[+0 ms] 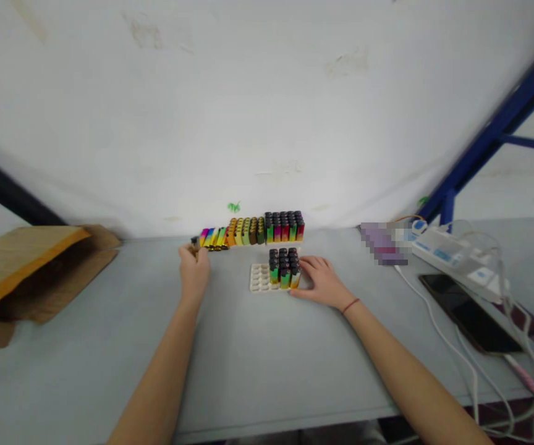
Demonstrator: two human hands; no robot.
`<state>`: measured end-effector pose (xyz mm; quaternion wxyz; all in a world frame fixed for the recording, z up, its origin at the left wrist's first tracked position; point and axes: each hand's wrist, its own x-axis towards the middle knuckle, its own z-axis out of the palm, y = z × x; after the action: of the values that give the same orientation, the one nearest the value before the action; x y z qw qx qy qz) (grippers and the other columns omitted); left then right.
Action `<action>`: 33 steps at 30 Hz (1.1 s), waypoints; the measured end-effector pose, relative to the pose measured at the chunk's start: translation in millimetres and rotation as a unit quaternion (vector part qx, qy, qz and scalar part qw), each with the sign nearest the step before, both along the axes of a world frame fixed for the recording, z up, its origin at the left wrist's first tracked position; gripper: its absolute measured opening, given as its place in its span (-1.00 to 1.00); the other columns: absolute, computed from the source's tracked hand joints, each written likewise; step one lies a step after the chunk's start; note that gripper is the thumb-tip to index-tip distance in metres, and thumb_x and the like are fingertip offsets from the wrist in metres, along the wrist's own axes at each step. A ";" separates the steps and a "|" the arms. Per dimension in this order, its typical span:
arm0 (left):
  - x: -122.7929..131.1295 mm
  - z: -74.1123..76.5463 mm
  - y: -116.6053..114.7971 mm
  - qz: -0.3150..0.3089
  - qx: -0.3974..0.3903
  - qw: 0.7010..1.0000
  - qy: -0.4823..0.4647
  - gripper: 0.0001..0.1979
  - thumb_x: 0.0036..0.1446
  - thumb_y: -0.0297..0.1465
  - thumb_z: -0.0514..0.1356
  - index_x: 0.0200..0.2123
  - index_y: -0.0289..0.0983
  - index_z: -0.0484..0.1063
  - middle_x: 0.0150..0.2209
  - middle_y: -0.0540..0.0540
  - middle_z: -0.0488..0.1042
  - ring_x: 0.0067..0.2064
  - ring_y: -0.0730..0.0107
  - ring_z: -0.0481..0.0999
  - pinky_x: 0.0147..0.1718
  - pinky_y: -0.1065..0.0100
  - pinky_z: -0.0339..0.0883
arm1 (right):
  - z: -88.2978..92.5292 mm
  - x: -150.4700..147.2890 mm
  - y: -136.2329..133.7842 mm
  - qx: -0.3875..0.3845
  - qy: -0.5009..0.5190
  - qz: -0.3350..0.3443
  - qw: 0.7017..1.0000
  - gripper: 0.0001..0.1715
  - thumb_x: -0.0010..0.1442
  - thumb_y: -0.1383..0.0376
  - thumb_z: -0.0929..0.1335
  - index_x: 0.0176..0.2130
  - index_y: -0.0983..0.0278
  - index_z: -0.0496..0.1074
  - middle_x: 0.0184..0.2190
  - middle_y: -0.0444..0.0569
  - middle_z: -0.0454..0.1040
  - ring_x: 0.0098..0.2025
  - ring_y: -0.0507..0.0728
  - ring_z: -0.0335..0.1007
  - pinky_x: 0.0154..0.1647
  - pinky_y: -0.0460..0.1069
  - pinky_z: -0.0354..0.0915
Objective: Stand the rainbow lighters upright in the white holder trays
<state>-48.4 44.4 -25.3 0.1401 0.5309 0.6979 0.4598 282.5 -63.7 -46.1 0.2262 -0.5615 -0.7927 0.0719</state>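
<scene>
Gripped between thumb and fingers of left hand [194,269]: dark-topped lighter [195,241], long axis seemingly near upright, partly hidden. Spread open around right end of white tray [259,287]: right hand [323,283], nearer of two. Rightward and slightly bodyward from left hand: tray's bare holes, left of upright lighters [285,269]. Beyond: shiny lighters [214,238], just beside left hand.

The right hand [325,285] has a thin red band [351,306] around its wrist, and both forearms [164,371] are bare.

No readable text, green wall mark [233,207] — illegible, power strip markings [447,255] — blurred
</scene>
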 end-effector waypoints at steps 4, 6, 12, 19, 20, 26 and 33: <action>31.1 -4.9 -17.2 -0.038 -0.010 0.998 -0.043 -0.67 0.19 -0.30 0.10 0.01 -0.27 0.28 -0.24 -0.15 0.52 -0.21 0.17 0.54 -0.13 0.19 0.42 | 1.0 0.5 0.7 -0.008 0.008 0.003 1.000 -0.05 0.04 -0.21 0.44 0.20 0.30 0.36 0.17 0.21 0.41 0.17 0.37 0.30 0.21 0.25 0.15; 34.6 -4.8 -23.9 -0.067 0.006 0.997 -0.025 -0.65 0.23 -0.23 0.07 0.04 -0.23 0.30 -0.20 -0.16 0.52 -0.17 0.16 0.54 -0.10 0.19 0.40 | 1.7 0.6 0.8 -0.010 0.009 0.006 1.000 -0.02 0.03 -0.23 0.44 0.21 0.30 0.35 0.17 0.21 0.40 0.17 0.36 0.29 0.22 0.25 0.15; 26.8 -3.3 -29.6 -0.118 0.022 0.993 -0.008 -0.57 0.28 -0.15 -0.02 0.08 -0.28 0.29 -0.36 -0.09 0.48 -0.41 0.27 0.48 -0.33 0.28 0.40 | 2.0 0.6 0.8 -0.008 0.002 0.011 1.000 -0.04 0.05 -0.24 0.42 0.21 0.30 0.35 0.17 0.20 0.39 0.19 0.35 0.26 0.23 0.25 0.12; 32.3 -3.0 -33.7 -0.132 0.046 0.990 -0.009 -0.58 0.24 -0.12 -0.02 0.01 -0.26 0.33 -0.40 -0.02 0.41 -0.42 0.34 0.40 -0.37 0.35 0.31 | 3.0 0.0 -0.4 -0.002 0.002 0.014 1.000 -0.12 0.08 -0.23 0.41 0.18 0.25 0.38 0.16 0.19 0.40 0.16 0.37 0.28 0.20 0.26 0.14; 33.4 -2.5 -35.0 -0.137 0.044 0.989 -0.011 -0.59 0.24 -0.11 -0.04 -0.04 -0.26 0.37 -0.43 -0.01 0.38 -0.42 0.34 0.38 -0.38 0.36 0.30 | 3.1 0.0 -0.5 -0.002 0.001 0.013 1.000 -0.12 0.08 -0.23 0.41 0.18 0.24 0.38 0.16 0.19 0.40 0.16 0.37 0.28 0.19 0.26 0.15; 40.7 4.4 -41.4 -0.128 0.001 0.990 -0.058 -0.58 0.26 -0.12 -0.13 -0.44 -0.23 0.35 -0.51 -0.03 0.35 -0.41 0.32 0.38 -0.36 0.34 0.30 | 2.7 -0.4 -0.9 -0.002 0.000 0.008 1.000 -0.14 0.08 -0.22 0.41 0.17 0.25 0.40 0.16 0.19 0.40 0.17 0.36 0.29 0.20 0.26 0.15; 43.5 3.0 -39.0 -0.107 0.020 0.980 -0.167 -0.65 0.27 -0.15 -0.13 -0.41 -0.21 0.26 -0.55 0.04 0.25 -0.53 0.45 0.25 -0.53 0.43 0.21 | 0.3 0.0 -0.4 0.002 -0.005 0.004 1.000 -0.13 0.08 -0.19 0.43 0.15 0.33 0.41 0.16 0.21 0.41 0.17 0.35 0.29 0.22 0.26 0.14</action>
<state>-4.9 5.4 -22.3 0.2927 0.5207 0.5943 0.5385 282.5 -64.1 -45.8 0.2235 -0.5579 -0.7963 0.0683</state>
